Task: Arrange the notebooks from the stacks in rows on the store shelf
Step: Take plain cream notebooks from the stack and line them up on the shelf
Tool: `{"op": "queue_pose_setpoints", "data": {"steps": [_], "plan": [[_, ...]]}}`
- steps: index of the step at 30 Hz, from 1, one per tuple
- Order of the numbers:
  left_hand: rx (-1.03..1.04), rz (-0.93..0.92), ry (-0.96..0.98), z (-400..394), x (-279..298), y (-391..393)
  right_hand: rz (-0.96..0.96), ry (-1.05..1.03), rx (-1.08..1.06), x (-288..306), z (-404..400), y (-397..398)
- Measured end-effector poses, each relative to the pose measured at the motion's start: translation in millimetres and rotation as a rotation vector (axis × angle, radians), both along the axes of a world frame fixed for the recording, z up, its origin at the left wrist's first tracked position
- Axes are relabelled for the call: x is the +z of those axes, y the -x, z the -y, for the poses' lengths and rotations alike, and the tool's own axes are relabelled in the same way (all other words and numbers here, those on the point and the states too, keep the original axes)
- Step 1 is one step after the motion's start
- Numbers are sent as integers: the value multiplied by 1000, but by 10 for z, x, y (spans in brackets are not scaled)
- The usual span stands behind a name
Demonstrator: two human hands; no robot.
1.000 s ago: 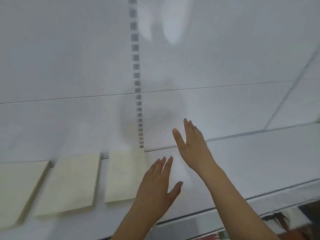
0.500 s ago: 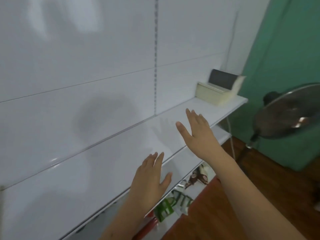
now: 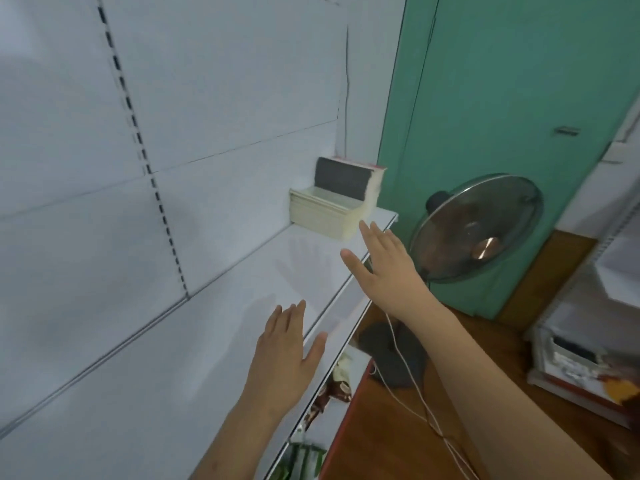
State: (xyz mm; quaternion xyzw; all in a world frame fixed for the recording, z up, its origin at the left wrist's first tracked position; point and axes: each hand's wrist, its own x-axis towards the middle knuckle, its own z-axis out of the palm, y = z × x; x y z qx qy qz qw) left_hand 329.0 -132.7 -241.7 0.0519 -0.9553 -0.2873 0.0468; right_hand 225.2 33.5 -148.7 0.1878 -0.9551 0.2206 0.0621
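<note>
Ahead, notebook stacks (image 3: 332, 211) just beyond right hand (image 3: 384, 268) — left hand (image 3: 284, 355) well apart.

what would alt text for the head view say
Two open, empty hands reach along a white shelf toward notebook stacks at its far end: the right hand is nearest them, the left hand lower over the shelf. A fan stands beyond, before a green wall.

Two stacks of notebooks sit at the far right end of a white store shelf (image 3: 242, 306): a low cream stack (image 3: 323, 216) in front, and a taller stack with a dark grey side (image 3: 341, 180) touching it from behind, both against the back panel.
</note>
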Motion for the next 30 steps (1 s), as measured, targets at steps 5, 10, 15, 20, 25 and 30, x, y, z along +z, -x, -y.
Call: {"op": "queue_pose_setpoints", "data": {"steps": [5, 10, 15, 20, 25, 30], "plan": [[-32, 51, 62, 159, 86, 768, -61, -24, -15, 155, 164, 845], [-46, 94, 68, 216, 58, 1346, -26, -24, -25, -9, 217, 1545], [-36, 117, 60, 244, -73, 1900, 13, -25, 17, -277, 273, 2331], [31, 72, 23, 229, -196, 2516, -4, -119, 121, -669, 422, 3311], [205, 51, -237, 249, -67, 3061, -122, -137, 210, -1093, 461, 3786], [415, -68, -857, 201, 133, 3489, -352, 45, 228, -1104, 470, 3371]]}}
